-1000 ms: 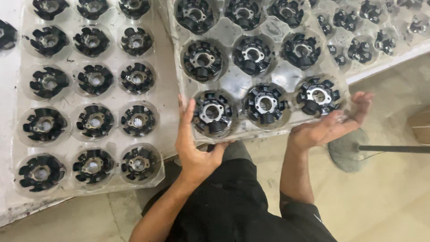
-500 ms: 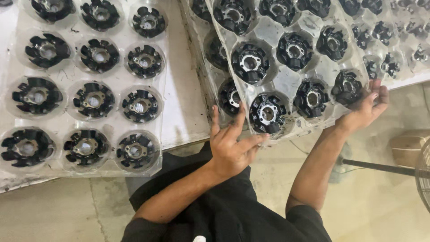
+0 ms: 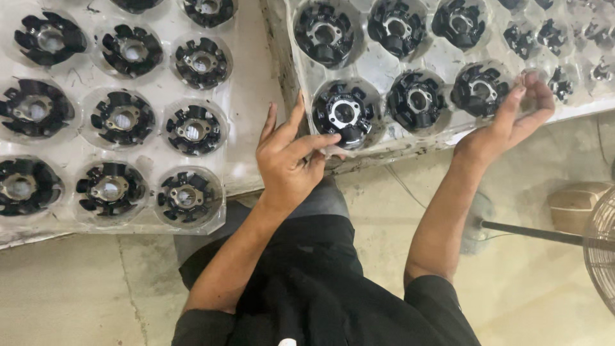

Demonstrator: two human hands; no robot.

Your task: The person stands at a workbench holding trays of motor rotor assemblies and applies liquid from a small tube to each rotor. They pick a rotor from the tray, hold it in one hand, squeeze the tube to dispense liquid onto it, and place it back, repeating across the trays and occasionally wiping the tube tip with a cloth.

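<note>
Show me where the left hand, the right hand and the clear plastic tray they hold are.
left hand [image 3: 287, 160], head view, on its back.
right hand [image 3: 512, 122], head view, on the palm.
clear plastic tray with round black parts [image 3: 378, 67], head view, bare plastic between pockets.

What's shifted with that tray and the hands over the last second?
The clear plastic tray of black round metal parts has swung counter-clockwise, its right end going up. The left hand came off its front-left corner to the near edge; the right hand followed the right corner. The left-side tray stayed put.
</note>
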